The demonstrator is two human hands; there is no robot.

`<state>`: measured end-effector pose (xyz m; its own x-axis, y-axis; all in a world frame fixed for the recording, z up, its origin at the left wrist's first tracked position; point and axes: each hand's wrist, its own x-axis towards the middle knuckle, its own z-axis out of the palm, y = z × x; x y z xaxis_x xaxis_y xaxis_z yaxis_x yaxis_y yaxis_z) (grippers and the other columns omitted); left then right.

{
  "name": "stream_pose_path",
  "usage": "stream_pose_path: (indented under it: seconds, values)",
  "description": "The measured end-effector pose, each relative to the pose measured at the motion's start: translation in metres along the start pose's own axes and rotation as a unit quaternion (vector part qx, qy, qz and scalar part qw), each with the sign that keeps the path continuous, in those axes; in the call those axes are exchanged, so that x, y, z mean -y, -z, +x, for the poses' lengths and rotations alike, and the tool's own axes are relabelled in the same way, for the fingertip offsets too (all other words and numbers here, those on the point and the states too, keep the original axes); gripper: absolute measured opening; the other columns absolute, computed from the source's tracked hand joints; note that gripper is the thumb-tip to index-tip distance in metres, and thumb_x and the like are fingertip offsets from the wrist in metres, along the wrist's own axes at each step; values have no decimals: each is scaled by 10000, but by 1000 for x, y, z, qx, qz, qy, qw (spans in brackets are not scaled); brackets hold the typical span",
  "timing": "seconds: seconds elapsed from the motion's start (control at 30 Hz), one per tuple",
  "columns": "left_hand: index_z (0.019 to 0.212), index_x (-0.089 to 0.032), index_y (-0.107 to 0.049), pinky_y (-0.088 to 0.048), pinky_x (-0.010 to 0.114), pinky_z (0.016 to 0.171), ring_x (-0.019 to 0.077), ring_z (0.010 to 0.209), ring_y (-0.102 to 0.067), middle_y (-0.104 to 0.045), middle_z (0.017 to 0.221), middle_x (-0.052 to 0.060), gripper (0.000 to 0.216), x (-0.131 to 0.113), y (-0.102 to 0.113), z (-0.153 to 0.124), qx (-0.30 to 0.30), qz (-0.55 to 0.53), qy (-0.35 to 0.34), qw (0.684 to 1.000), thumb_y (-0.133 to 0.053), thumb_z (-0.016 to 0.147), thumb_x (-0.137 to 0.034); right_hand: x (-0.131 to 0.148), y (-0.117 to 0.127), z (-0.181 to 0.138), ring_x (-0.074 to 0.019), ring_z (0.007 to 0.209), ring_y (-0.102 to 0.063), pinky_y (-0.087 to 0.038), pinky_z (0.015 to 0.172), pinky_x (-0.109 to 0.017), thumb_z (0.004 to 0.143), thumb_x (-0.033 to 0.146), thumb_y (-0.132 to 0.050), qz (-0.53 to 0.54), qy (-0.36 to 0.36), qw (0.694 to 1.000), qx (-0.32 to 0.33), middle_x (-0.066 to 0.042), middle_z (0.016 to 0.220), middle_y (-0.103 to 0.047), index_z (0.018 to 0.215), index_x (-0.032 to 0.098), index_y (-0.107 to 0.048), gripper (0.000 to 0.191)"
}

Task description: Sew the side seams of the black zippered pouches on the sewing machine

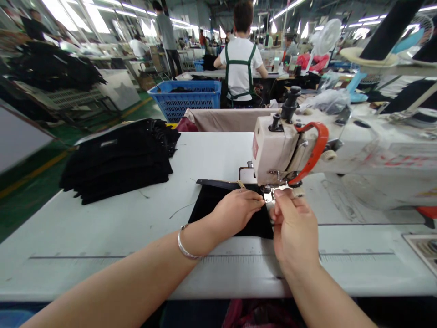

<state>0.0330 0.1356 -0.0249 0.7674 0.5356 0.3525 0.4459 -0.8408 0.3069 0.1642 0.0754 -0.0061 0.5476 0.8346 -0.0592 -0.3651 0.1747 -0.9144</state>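
A black fabric piece [218, 205] lies flat on the white sewing table [102, 237], its right edge under the presser foot [269, 193] of a cream sewing machine [276, 150]. My left hand [235, 212] rests on the fabric with fingers pressed together, pinching its right edge near the needle. My right hand [293, 228] is closed just right of it, fingertips pinching at the fabric edge beside the presser foot. A silver bangle [186, 248] circles my left wrist.
A stack of black fabric pieces [119, 159] sits at the table's left. Behind it stand a blue plastic basket [187, 98] and a beige cloth bin [221, 119]. A person in a white shirt with green apron straps [241, 59] works ahead, back turned. Green floor lies left.
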Motion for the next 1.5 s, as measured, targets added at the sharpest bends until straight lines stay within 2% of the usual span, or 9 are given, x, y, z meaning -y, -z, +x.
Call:
stream_pose_path:
  seconds: [0.2,0.3,0.37,0.43,0.57,0.67,0.97,1.17,1.5]
  values:
    - [952,-138,-731,-585,345,909,193,929,-713,-754,957,59,200,-2,1,0,-16,0,12,1000,-544,947,-67,-3,6,-11,-102,599,-450,-366,534,-243,750,392,-830,-85,-21,991,101,23,725,-599,888,199,-701,270]
    - [1028,-132,-716,-567,359,967,201,1007,-707,-752,1082,68,172,-2,2,-1,-5,0,-5,1000,-568,955,-83,15,30,-7,-126,623,-511,-417,551,-257,815,412,-774,-207,-8,957,205,7,764,-643,1050,224,-732,304]
    - [1094,-144,-707,-525,371,1050,205,1131,-676,-729,1201,71,197,-3,3,-1,18,20,-26,999,-564,969,-95,32,51,2,-143,677,-571,-465,614,-272,900,388,-682,-355,71,891,274,5,784,-661,1034,249,-735,200]
    - [1177,-147,-684,-504,369,1080,202,1183,-653,-717,1236,72,228,-5,4,-1,32,41,-25,998,-554,991,-127,46,70,19,-160,766,-628,-498,696,-292,941,334,-624,-474,166,792,346,-1,866,-700,983,264,-733,136]
    - [1268,-155,-643,-520,359,1053,196,1132,-660,-710,1216,67,285,-8,3,-1,37,70,-14,997,-580,991,-166,45,82,68,-231,1008,-671,-528,879,-380,978,256,-553,-568,337,610,439,-46,1128,-731,1141,244,-693,215]
    - [1239,-146,-657,-520,362,1058,199,1152,-648,-706,1211,73,265,-7,1,-2,39,88,-33,995,-563,991,-142,30,74,96,-276,1087,-664,-530,919,-419,978,258,-551,-577,428,537,442,-106,1234,-709,1288,186,-630,328]
    - [1210,-158,-665,-559,347,1016,185,1107,-662,-707,1170,69,249,-11,8,-1,5,56,-15,998,-532,1001,-135,13,71,106,-286,829,-693,-537,723,-408,978,283,-535,-587,448,526,422,-125,994,-754,1249,140,-675,336]
    - [1229,-176,-659,-553,357,1040,185,1131,-658,-702,1186,62,266,-10,7,-1,11,55,-4,998,-541,994,-130,12,72,107,-292,833,-690,-533,730,-418,964,258,-535,-589,442,527,425,-133,1042,-748,1231,145,-689,328]
    - [1199,-169,-685,-564,375,1012,203,1109,-661,-703,1174,68,250,-8,7,1,7,57,-4,998,-567,983,-133,11,72,108,-257,748,-623,-488,702,-378,982,292,-494,-599,419,532,427,-82,806,-681,1205,175,-690,319]
